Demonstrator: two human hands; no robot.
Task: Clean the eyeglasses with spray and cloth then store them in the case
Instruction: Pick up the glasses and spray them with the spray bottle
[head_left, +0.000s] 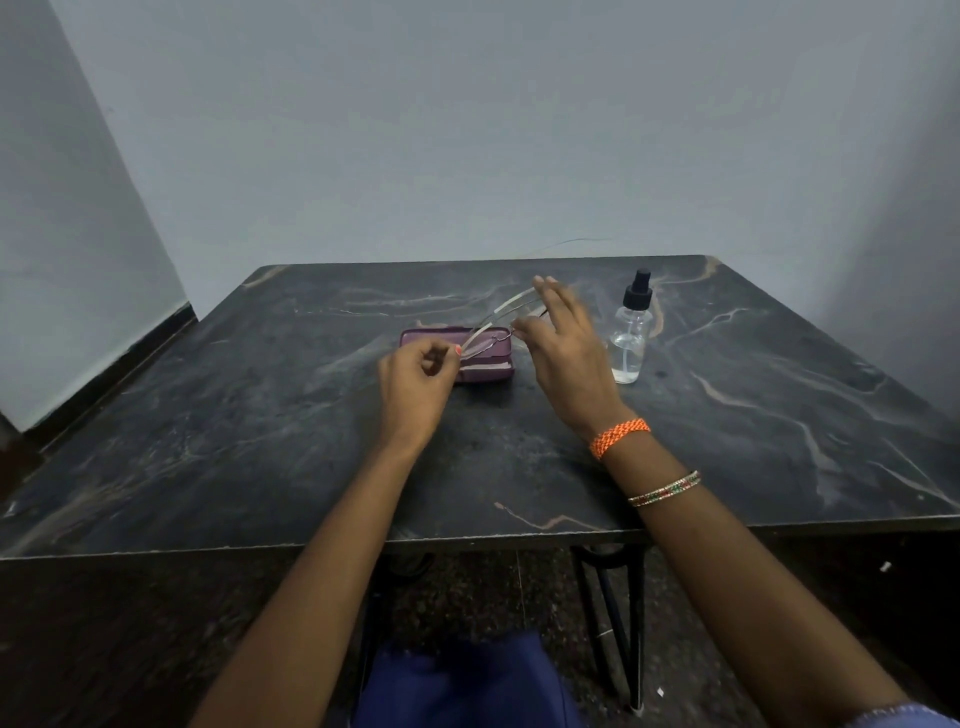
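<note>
Both hands hold thin clear-framed eyeglasses (501, 325) above the open purple rectangular case (485, 370) on the dark marbled bench (727, 415), left hand (415, 384) pinching one temple, right hand (563, 343) pinching the other with fingers spread; unfolding likely, spraying from the clear black-capped bottle (630, 340) next.

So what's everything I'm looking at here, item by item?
Table: one, black marble-look top, fills the middle of the view.
Case: one, purple, lying open at the table's centre.
Glasses: one pair, thin clear frame, held over the case by both hands.
Bottle: one, clear with a black spray cap, upright to the right of the case.
Cloth: none that I can make out.
Bracelet: one, orange thread, on the right wrist.
Bangles: a thin beaded set, on the right forearm.
Left hand: pinching the glasses' near end.
Right hand: fingers spread, holding the glasses' far side.
</note>
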